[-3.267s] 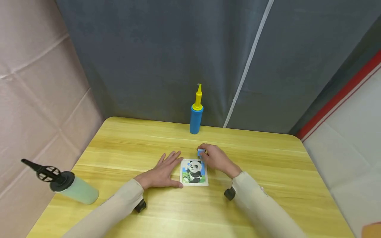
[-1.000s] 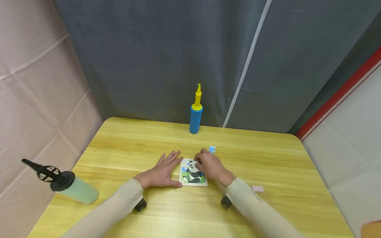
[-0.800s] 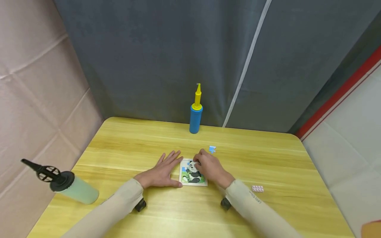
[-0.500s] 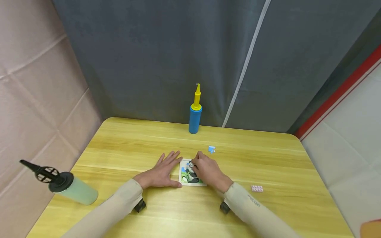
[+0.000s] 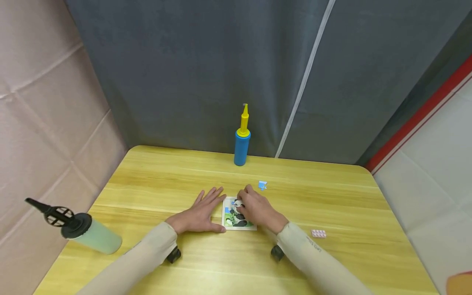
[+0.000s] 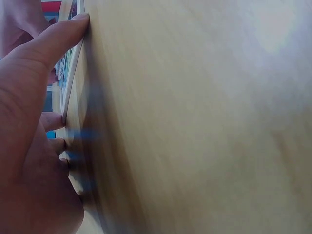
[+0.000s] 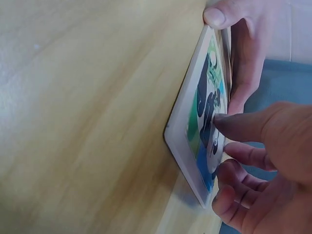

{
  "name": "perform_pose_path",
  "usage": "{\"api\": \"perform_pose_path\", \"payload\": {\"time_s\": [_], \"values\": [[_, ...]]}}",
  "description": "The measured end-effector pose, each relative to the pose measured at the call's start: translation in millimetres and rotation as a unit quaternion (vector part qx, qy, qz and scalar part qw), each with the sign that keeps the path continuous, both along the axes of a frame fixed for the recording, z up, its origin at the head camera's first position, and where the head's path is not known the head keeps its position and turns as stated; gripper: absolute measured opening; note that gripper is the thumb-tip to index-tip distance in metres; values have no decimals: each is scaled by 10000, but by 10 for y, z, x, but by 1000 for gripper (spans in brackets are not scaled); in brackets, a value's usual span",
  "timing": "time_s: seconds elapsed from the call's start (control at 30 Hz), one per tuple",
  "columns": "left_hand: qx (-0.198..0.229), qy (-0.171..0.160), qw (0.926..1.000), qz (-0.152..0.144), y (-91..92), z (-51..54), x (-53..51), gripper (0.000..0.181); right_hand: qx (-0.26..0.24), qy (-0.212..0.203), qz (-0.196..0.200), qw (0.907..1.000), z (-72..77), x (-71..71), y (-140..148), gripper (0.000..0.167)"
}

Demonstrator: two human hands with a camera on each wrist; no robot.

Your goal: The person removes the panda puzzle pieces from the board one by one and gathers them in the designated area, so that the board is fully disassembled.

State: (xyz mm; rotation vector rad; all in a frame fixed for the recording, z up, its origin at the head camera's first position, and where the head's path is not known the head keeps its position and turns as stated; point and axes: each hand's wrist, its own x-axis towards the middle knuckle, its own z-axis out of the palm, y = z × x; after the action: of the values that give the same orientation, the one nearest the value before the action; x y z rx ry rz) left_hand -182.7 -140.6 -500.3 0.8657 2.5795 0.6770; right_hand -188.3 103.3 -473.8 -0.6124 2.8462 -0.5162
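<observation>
Left hand [image 5: 199, 215] and right hand [image 5: 259, 209] at a panda puzzle [image 5: 237, 220].
Nearest are the bottle [image 5: 97, 235] at the left of the table [image 5: 162, 172] and the pink brick [image 5: 318, 233] beyond the right sleeve [image 5: 313, 254]. The puzzle lies flat between the hands: the left fingers are spread apart, thumb and forefinger at its left side, while the right thumb and fingers bend onto the panda's head (whether they clamp a piece, I cannot tell). Past them lies a blue piece [image 5: 262, 185]; farther back, the pump [image 5: 241, 147] stands before the curtain [image 5: 184, 82].
</observation>
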Motion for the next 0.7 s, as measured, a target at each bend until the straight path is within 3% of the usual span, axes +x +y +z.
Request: {"api": "perform_pose_path", "payload": {"time_s": [0.5, 0.7], "values": [[280, -24, 9996, 18, -13, -34, -4, 112, -656, 16, 70, 9978, -58, -36, 53, 28], [90, -49, 9999, -16, -1, 24, 3, 111, -802, 5, 132, 9967, -71, -47, 71, 21]]}}
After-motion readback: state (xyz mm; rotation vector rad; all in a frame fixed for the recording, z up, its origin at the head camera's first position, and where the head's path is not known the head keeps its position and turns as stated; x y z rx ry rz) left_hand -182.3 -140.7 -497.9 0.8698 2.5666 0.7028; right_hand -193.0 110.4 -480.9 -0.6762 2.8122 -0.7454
